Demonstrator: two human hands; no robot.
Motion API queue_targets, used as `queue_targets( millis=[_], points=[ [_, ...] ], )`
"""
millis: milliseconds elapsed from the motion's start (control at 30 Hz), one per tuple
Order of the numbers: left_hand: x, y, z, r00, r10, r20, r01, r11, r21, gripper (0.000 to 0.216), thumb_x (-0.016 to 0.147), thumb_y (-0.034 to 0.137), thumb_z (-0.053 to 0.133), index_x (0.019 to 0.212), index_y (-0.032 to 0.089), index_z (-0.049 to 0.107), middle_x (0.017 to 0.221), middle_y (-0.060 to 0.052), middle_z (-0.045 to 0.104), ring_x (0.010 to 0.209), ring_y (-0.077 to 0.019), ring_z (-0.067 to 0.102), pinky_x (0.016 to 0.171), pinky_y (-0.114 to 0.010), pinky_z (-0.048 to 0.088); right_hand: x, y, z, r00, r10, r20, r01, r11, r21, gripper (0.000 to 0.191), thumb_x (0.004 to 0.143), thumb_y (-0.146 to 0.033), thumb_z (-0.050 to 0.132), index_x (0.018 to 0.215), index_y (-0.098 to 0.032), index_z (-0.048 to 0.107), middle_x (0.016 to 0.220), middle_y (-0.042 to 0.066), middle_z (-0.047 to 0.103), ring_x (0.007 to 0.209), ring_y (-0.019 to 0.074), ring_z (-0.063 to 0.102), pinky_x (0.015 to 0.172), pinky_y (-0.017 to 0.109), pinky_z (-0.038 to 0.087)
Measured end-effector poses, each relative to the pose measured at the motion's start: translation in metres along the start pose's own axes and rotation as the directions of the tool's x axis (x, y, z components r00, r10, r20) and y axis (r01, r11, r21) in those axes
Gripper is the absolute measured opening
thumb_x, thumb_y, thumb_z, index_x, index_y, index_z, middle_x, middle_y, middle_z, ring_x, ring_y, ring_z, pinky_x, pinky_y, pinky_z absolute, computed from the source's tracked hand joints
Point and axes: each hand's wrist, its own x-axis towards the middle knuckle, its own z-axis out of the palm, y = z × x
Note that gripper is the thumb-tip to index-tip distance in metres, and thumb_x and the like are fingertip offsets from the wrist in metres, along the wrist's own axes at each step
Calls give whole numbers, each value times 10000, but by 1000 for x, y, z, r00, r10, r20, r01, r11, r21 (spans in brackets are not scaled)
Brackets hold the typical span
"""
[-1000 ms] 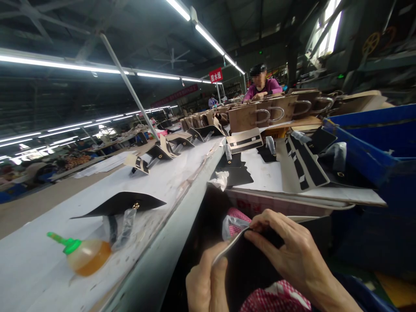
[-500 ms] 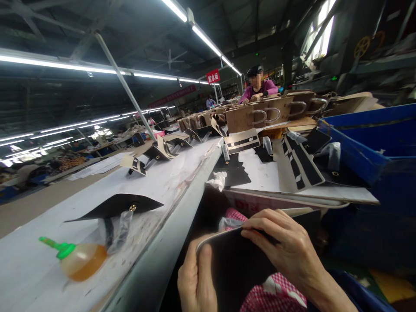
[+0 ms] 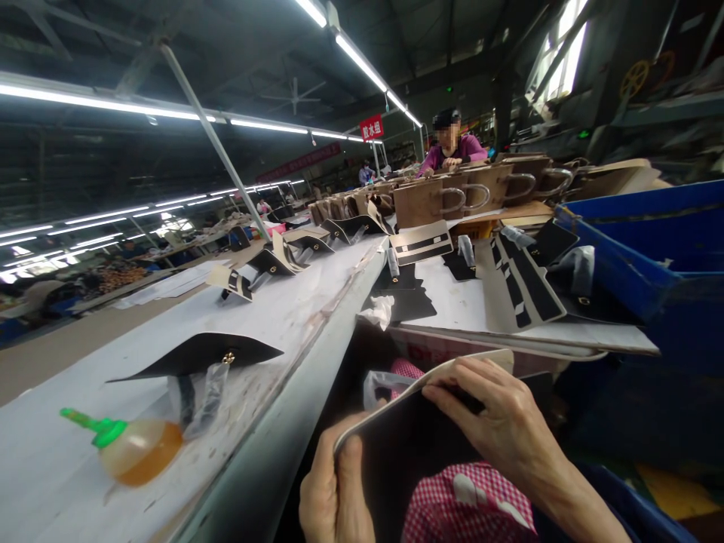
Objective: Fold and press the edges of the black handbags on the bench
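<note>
In a dim, tube-lit workshop, a long white-covered table slants away on the left, bearing a squat bottle of amber liquid with a green nozzle. A flexible black panel with a pale edge lies between the two hands, off the table and above red-and-white checked cloth; neither hand is nearer, since both touch it. Its visible upper edge rises from lower left to upper right. The left hand grips the lower-left corner, thumb on the black face; the right hand pinches farther up that edge, fingers bent.
</note>
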Motion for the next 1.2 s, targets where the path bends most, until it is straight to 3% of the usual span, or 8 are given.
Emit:
queue_targets(
  millis=[333,467,633,700,867,1000,1067,1200],
  points=[
    [-8,-7,4,990,138,2,-138,988,63,188,900,447,603,880,349,763,855,129,774,786,-33,697,852,-42,448,-3,5,2,988,132,85,-131,991,-18,84,894,-256,656,835,-196,658,707,-14,641,627,159,578,619,290,419],
    [-8,-12,0,990,142,21,-143,986,90,191,900,446,603,871,333,754,854,119,772,781,-45,700,845,-60,460,-2,4,3,994,-46,102,53,996,-72,218,1007,-230,470,1070,-248,678,728,-6,583,643,147,545,622,276,376],
    [6,-22,-15,972,155,176,-197,947,254,242,970,357,486,918,259,701,921,47,771,803,-93,714,739,-115,523,-4,6,10,986,-113,126,130,982,-136,316,1028,-190,394,951,-227,698,744,14,564,634,148,472,635,289,319],
    [17,-29,-23,913,276,301,-386,826,412,192,966,312,496,1007,236,668,969,16,772,841,-112,732,749,-137,540,-4,7,15,985,-115,130,134,979,-151,336,1022,-157,382,922,-223,696,720,9,555,626,150,455,633,294,305],
    [34,-33,-27,626,498,600,-766,247,594,300,930,198,544,1226,153,565,1202,-98,709,1087,-226,687,897,-324,555,-7,4,26,974,-103,204,143,971,-194,320,966,-60,425,904,-225,692,732,8,580,640,156,468,645,316,293],
    [32,-28,-14,498,501,708,-849,113,516,390,923,146,489,1309,94,492,1304,-149,644,1219,-260,607,971,-388,515,-6,-5,28,957,-91,276,143,974,-174,217,962,-113,504,900,-227,678,827,12,636,737,159,536,700,330,318],
    [32,-27,-6,556,398,729,-823,140,551,433,909,109,447,1339,73,478,1219,-168,691,1090,-240,687,849,-318,553,-6,-10,30,950,-101,295,154,975,-162,192,971,-148,511,882,-221,664,831,10,639,739,160,541,710,337,323],
    [39,-26,5,732,-110,673,-633,258,730,408,884,52,382,1187,152,636,740,-93,769,641,-240,745,527,-270,462,-6,-14,33,947,-153,283,203,967,-154,198,987,-180,501,851,-209,642,803,5,640,745,167,552,714,337,326]
  ],
)
